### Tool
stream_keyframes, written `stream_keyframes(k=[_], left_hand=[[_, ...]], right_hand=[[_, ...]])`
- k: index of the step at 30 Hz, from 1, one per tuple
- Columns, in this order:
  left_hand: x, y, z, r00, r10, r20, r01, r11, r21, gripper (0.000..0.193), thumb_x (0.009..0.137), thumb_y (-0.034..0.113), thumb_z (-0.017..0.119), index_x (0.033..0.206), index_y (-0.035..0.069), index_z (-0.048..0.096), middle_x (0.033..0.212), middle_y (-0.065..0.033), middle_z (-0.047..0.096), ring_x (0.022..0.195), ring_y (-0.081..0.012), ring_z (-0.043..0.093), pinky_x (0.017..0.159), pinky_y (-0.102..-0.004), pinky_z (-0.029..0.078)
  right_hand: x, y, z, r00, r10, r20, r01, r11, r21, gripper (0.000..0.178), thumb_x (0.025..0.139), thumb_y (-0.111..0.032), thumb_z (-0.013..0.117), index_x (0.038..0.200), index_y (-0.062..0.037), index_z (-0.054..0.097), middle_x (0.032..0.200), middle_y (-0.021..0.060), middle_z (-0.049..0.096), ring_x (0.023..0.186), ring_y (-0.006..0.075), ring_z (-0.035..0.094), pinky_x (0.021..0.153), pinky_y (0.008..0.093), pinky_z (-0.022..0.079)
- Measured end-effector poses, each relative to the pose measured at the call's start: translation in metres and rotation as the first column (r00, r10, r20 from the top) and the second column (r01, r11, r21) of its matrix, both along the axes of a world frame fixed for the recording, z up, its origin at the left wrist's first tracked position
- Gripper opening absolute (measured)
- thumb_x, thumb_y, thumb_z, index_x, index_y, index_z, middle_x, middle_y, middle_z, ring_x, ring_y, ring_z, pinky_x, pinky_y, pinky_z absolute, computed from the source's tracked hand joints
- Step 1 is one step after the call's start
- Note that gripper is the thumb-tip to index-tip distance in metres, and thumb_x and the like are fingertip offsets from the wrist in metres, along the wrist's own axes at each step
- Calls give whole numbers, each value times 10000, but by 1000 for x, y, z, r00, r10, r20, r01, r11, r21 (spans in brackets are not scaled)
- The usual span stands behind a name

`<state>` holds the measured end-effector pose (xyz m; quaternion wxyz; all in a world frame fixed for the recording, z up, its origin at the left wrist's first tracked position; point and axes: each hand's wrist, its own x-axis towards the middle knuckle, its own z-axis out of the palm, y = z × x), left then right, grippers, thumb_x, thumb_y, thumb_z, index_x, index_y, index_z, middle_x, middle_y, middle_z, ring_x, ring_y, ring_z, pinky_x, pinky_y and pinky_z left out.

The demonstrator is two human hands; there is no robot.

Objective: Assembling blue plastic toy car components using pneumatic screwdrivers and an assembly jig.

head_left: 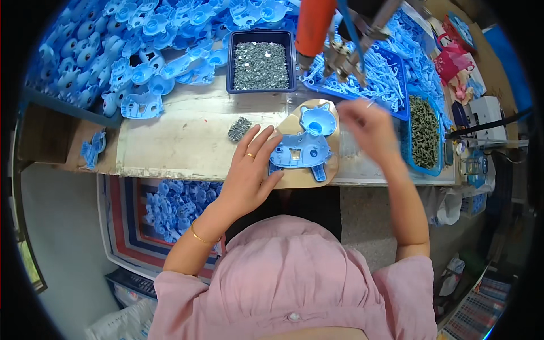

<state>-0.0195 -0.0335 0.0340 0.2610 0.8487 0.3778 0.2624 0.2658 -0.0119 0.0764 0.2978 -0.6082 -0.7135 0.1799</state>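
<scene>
A light blue plastic toy shell [300,149], its hollow side up, lies on a tan board [300,180] with rounded corners at the table's front edge. It has a round head part [318,120] at the top and a small leg part [319,172] at the bottom. My left hand [249,170] lies beside it with fingers spread, the fingertips at the shell's left edge. By those fingertips sits a small heap of grey metal pieces [239,129]. To the right of the head part, my right hand [368,127] is smeared by motion; its fingers cannot be made out.
A dark bin [231,65] of small metal pieces stands behind the board. An orange tool [315,28] with metal fittings hangs overhead. To the right are a blue tray [403,79] of thin blue parts and a basket [416,167] of screws. Blue shells [141,107] pile at left.
</scene>
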Motion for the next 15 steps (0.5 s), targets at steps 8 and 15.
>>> stream_keyframes(k=[8, 15], left_hand=[[13, 6, 2, 998, -42, 36, 42, 999, 10, 569, 848, 105, 697, 1383, 59, 508, 1524, -171, 408, 1440, -415, 296, 1164, -499, 290], [14, 11, 7, 997, -36, 70, 36, 999, 8, 476, 864, 99, 692, 1320, 55, 563, 1476, -163, 473, 1426, -403, 329, 1150, -498, 306]], right_hand=[[63, 72, -21, 867, -235, 440, 300, 950, -85, 276, 847, -311, 755, 930, -49, 736, 767, 103, 684, 681, 265, 639, 642, 358, 500], [101, 54, 7, 967, -253, 10, 247, 933, -261, 271, 877, -309, 736, 870, -42, 688, 711, 13, 605, 641, 122, 542, 590, 296, 436]])
